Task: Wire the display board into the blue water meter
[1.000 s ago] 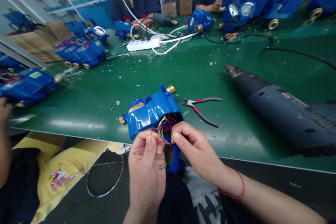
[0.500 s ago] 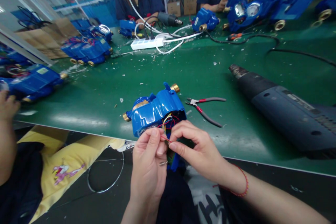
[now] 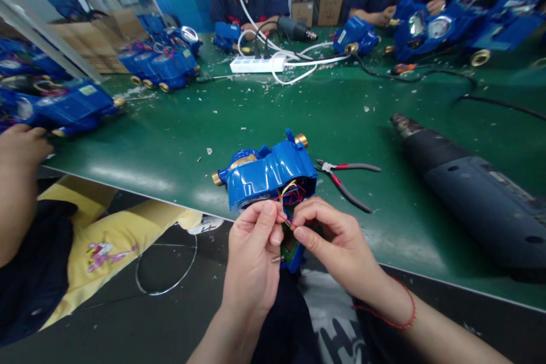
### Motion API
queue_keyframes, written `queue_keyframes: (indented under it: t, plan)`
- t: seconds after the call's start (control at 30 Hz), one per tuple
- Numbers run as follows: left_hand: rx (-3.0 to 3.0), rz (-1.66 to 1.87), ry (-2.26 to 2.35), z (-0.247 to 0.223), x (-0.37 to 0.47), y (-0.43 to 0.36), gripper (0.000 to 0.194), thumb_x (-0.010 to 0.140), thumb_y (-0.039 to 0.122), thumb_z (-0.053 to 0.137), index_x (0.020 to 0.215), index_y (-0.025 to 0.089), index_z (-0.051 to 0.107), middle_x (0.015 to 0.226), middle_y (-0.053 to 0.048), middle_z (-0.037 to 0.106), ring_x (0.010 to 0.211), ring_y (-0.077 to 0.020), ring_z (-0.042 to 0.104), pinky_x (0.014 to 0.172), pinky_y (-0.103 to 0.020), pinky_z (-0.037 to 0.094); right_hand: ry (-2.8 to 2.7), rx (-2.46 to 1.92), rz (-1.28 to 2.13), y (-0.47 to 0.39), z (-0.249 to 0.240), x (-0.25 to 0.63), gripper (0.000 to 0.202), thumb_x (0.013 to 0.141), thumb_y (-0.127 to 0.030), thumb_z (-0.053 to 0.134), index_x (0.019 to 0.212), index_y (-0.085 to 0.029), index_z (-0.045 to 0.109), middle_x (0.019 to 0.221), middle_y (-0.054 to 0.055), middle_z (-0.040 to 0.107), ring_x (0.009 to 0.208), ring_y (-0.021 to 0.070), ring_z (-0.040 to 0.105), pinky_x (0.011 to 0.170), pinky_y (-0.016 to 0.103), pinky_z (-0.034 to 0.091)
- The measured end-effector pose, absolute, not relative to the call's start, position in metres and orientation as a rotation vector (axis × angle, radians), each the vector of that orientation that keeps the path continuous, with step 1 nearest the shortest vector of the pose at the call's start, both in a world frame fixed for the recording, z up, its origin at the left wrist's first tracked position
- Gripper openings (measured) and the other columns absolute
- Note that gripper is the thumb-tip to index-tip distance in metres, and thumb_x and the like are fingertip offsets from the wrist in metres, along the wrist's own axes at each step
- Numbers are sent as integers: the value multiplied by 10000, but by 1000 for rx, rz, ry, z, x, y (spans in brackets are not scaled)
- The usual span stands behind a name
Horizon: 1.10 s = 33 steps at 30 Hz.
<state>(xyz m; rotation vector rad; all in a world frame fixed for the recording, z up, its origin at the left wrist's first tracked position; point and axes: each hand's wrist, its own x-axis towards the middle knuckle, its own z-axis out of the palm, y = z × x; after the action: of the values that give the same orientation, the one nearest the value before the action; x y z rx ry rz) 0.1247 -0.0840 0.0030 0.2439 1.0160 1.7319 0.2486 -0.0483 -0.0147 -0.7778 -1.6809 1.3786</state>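
A blue meter housing (image 3: 268, 173) with brass end fittings lies at the front edge of the green table, its open side toward me. Thin coloured wires (image 3: 292, 193) come out of that opening. My left hand (image 3: 256, 250) pinches the wires between thumb and forefinger, just below the housing. Close beside it on the right, my right hand (image 3: 335, 236) pinches the same wires near their ends. A small metal piece (image 3: 277, 259) shows by my left palm. Under my hands hangs a blue part with a green board (image 3: 290, 253), partly hidden.
Pliers with red and grey handles (image 3: 341, 176) lie right of the housing, and a large heat gun (image 3: 473, 187) farther right. Behind are a white power strip (image 3: 258, 63) and more blue meters (image 3: 160, 65). Another person's hand (image 3: 23, 148) is at left; people sit opposite.
The view has shifted, so the table items appear farther right. Both hands keep their pinch on the wires, with little change against the housing. The neighbour's hand at left reaches farther in.
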Motion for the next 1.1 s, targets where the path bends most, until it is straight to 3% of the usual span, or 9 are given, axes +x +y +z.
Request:
queue_keyframes:
  t: [0.33, 0.53, 0.73, 0.8, 0.93, 1.03, 1.1]
  plan:
    - [383, 1707, 1085, 4, 129, -89, 209, 644, 292, 880, 612, 150, 730, 529, 17, 630, 438, -7, 452, 462, -93, 367, -1662, -801, 1470, -46, -12, 252, 151, 920, -292, 605, 797, -208, 628, 799, 7, 598, 789, 145, 539, 735, 276, 410]
    - [420, 1707, 1113, -4, 133, -90, 174, 663, 310, 869, 636, 177, 760, 558, 5, 670, 444, -17, 465, 468, -109, 385, -1563, -928, 1423, -48, -14, 258, 132, 841, -269, 657, 733, -197, 679, 917, 43, 521, 858, 156, 528, 725, 259, 438]
    - [790, 1670, 1252, -7, 124, -101, 96, 814, 262, 740, 740, 255, 802, 546, 15, 674, 472, -65, 536, 521, -164, 454, -1387, -1105, 1451, -47, -28, 268, 264, 856, -383, 654, 694, -182, 598, 854, 15, 489, 604, 94, 454, 514, 236, 368]
    - [1051, 1630, 1386, -10, 119, -109, 139, 846, 211, 691, 802, 255, 815, 529, 12, 661, 510, -93, 586, 574, -188, 491, -1424, -1108, 1340, -47, -27, 272, 270, 892, -391, 621, 712, -193, 584, 821, 11, 518, 649, 109, 477, 565, 238, 389]
    - [1155, 1693, 1693, -28, 109, -125, 131, 853, 201, 675, 849, 256, 794, 749, -17, 735, 723, -146, 675, 702, -224, 524, -1590, -1051, 1128, -45, -22, 275, 247, 959, -383, 528, 807, -210, 616, 960, 46, 606, 908, 163, 556, 785, 275, 433]
    - [906, 1694, 1818, -44, 104, -128, 90, 833, 266, 700, 902, 223, 737, 877, -40, 720, 835, -175, 669, 773, -260, 522, -1666, -979, 1159, -42, -21, 269, 223, 917, -419, 596, 1038, -232, 606, 1051, 58, 617, 998, 201, 576, 860, 325, 447]
    - [805, 1650, 1778, -50, 105, -127, 202, 816, 311, 714, 989, 208, 693, 938, -56, 698, 884, -194, 661, 798, -290, 527, -1737, -959, 1172, -40, -22, 263, 284, 879, -398, 654, 1102, -235, 591, 1085, 64, 618, 1019, 212, 586, 872, 337, 456]
